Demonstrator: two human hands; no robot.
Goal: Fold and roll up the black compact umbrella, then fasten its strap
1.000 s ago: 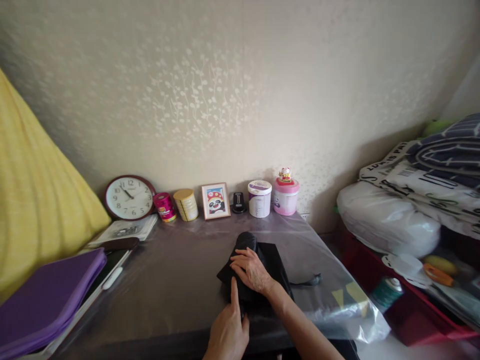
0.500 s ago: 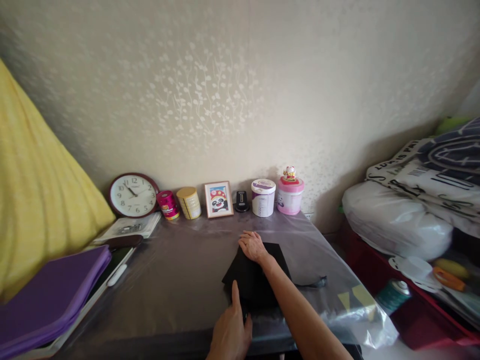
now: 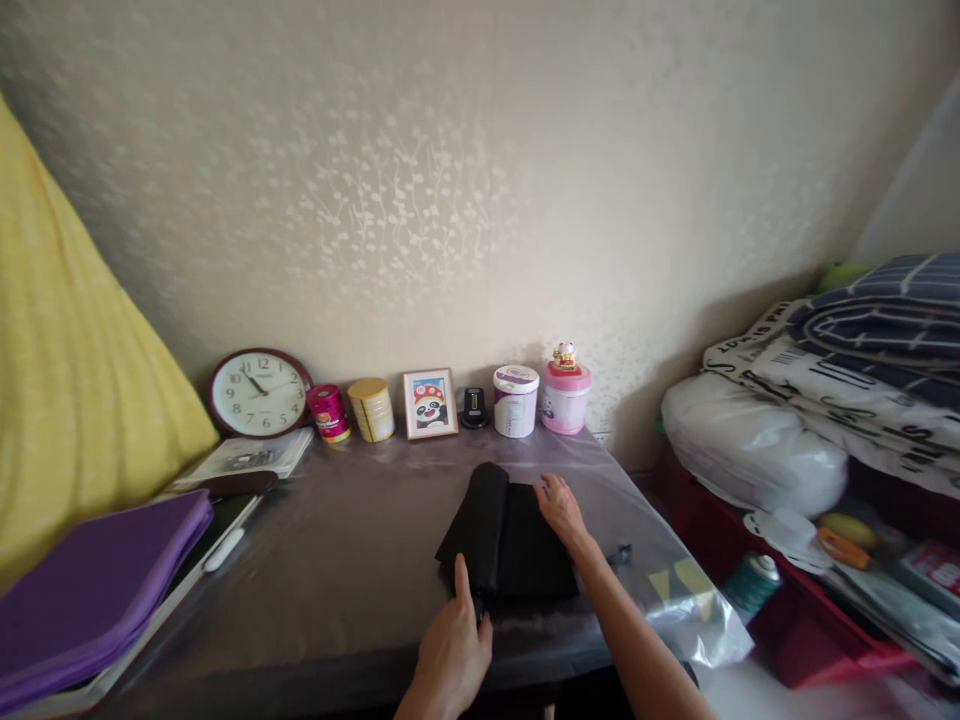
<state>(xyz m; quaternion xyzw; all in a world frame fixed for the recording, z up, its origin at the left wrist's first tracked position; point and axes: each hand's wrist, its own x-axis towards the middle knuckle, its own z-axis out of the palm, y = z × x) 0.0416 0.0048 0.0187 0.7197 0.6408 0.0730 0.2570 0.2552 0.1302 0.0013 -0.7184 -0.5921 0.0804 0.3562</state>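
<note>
A black cloth item [image 3: 536,550], which looks like a folding umbrella with its panels laid flat, lies on the table near the front edge. One panel is folded over along its left half and forms a rounded ridge. My left hand [image 3: 454,645] is closed around a dark end at the bottom, its index finger stretched along the cloth. At the upper right corner of the cloth, my right hand [image 3: 561,512] rests with its fingers slightly apart. A small dark strap-like piece [image 3: 621,553] shows beyond my right wrist; whether it joins the cloth I cannot tell.
A plastic-covered table [image 3: 337,560] carries a clock [image 3: 259,393], tins, a framed panda picture [image 3: 430,404] and two tubs along the wall. Purple folders [image 3: 97,590] lie at left. Bedding [image 3: 862,350] and a red bin [image 3: 817,640] stand right of the table.
My right hand has moved right, off the middle of the black cloth to its right corner. The left part of the cloth now stands up as a folded ridge. The view has shifted slightly right.
</note>
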